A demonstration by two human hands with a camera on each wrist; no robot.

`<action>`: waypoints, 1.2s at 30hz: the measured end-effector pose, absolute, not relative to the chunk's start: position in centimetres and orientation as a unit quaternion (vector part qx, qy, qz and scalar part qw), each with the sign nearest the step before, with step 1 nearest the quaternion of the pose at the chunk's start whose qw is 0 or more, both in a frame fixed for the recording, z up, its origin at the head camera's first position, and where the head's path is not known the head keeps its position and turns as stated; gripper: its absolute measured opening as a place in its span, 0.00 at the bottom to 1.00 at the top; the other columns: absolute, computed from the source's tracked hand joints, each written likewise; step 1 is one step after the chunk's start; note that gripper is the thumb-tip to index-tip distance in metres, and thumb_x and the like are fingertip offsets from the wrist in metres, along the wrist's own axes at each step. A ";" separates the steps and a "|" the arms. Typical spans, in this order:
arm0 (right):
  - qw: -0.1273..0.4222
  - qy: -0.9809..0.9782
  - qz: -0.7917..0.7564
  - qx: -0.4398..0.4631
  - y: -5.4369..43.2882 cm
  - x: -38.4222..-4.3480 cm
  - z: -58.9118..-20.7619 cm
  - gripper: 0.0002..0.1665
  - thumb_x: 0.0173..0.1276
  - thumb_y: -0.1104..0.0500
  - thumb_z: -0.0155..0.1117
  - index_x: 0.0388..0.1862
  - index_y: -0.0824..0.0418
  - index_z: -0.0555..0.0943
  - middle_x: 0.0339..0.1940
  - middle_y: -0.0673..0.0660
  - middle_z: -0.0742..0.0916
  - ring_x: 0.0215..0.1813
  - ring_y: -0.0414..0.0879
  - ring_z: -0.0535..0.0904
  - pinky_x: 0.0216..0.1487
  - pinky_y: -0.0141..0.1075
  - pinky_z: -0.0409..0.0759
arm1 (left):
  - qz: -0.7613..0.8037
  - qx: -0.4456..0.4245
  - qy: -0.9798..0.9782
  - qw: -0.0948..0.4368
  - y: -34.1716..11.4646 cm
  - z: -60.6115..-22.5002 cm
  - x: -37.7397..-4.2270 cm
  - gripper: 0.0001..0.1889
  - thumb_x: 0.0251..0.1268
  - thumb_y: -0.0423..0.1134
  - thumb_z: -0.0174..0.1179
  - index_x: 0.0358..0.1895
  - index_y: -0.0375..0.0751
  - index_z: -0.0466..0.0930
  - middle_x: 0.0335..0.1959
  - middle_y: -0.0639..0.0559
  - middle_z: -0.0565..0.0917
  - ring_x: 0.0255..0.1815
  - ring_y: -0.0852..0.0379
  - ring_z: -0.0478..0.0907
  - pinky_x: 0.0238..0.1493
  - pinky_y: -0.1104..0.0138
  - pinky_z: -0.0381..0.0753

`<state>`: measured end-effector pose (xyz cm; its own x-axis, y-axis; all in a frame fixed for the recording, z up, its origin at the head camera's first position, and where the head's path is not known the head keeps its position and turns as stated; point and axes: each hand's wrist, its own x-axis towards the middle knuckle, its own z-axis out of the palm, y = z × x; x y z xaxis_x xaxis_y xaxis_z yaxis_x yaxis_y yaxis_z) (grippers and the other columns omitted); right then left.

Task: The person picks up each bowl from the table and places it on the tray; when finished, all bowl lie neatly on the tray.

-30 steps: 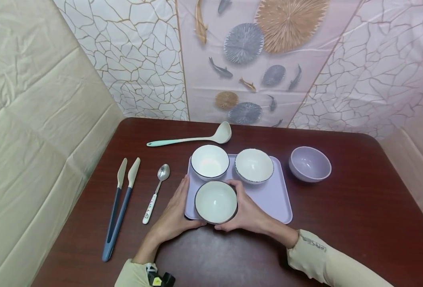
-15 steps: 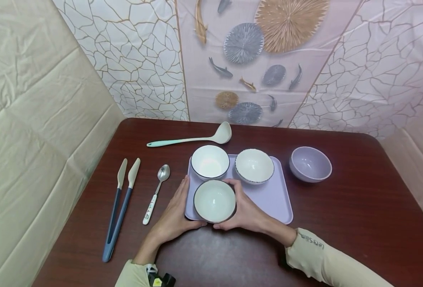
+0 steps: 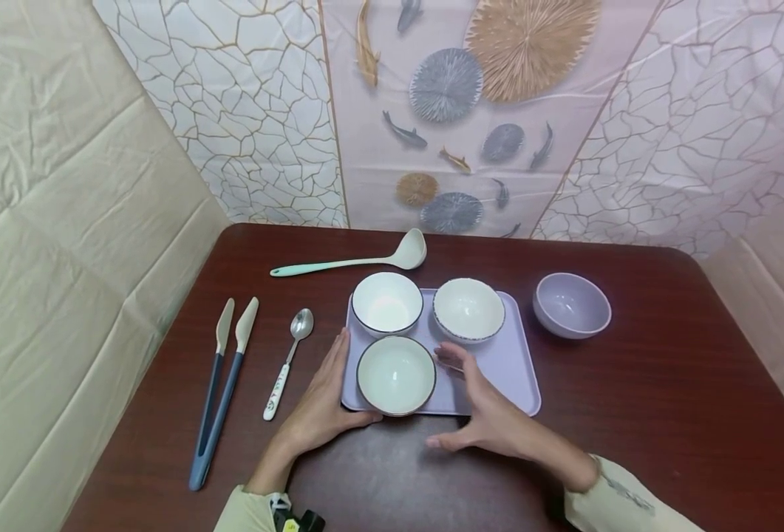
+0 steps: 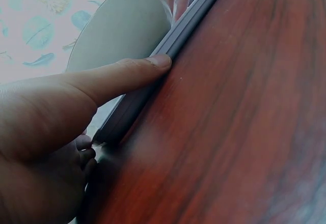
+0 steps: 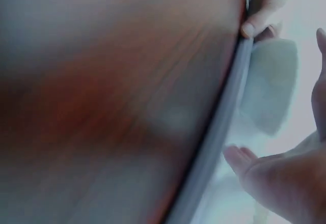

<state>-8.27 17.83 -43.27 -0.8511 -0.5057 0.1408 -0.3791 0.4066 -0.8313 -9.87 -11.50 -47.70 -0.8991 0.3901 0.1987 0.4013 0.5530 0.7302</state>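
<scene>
A white bowl with a dark rim sits on the near left part of the lilac tray. My left hand lies along the tray's left side with straight fingers, its thumb touching the near edge, as the left wrist view also shows. To the bowl's right, my right hand is spread, fingers and thumb apart from the bowl and holding nothing. Farther back on the tray stand another dark-rimmed white bowl and a white bowl with a speckled rim.
A lilac bowl stands right of the tray. Behind it lies a ladle with a mint handle. To the left are a teaspoon and blue-handled tongs on the dark wooden table.
My right hand has let go of the near bowl and drawn back to the right, its fingers spreading. The left hand stays in place at the tray's corner.
</scene>
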 end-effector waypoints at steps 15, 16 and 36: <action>-0.027 0.903 -0.416 -0.104 33.8 -6.0 -41.7 0.24 0.65 0.61 0.70 0.58 0.63 0.76 0.50 0.59 0.85 0.47 0.45 0.83 0.44 0.27 0.78 | -0.418 -0.223 -0.881 0.008 -11.6 -47.6 -9.9 0.69 0.40 0.50 0.81 0.78 0.33 0.37 0.79 0.41 0.41 0.79 0.46 0.38 0.71 0.46 0.50; -0.039 0.911 -0.402 -0.088 34.5 -6.3 -41.8 0.27 0.64 0.61 0.71 0.60 0.64 0.74 0.51 0.61 0.84 0.48 0.47 0.83 0.44 0.25 0.77 | -0.418 -0.222 -0.881 0.007 -11.6 -47.6 -9.9 0.69 0.40 0.50 0.81 0.78 0.33 0.36 0.80 0.41 0.41 0.79 0.47 0.38 0.71 0.46 0.49; -0.011 0.880 -0.474 -0.022 39.5 -15.1 -45.0 0.67 0.56 0.61 0.77 0.79 0.59 0.38 0.74 0.72 0.57 0.74 0.65 0.53 0.58 0.15 0.57 | -0.413 -0.223 -0.883 0.000 -11.5 -47.8 -9.9 0.68 0.42 0.51 0.79 0.78 0.34 0.37 0.80 0.42 0.41 0.79 0.47 0.39 0.71 0.47 0.49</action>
<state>-15.09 39.46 -44.97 -0.9988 -0.0279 0.0395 -0.0484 0.5492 -0.8343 -9.86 -11.55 -47.79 -0.9004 0.3945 0.1834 0.3938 0.5598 0.7291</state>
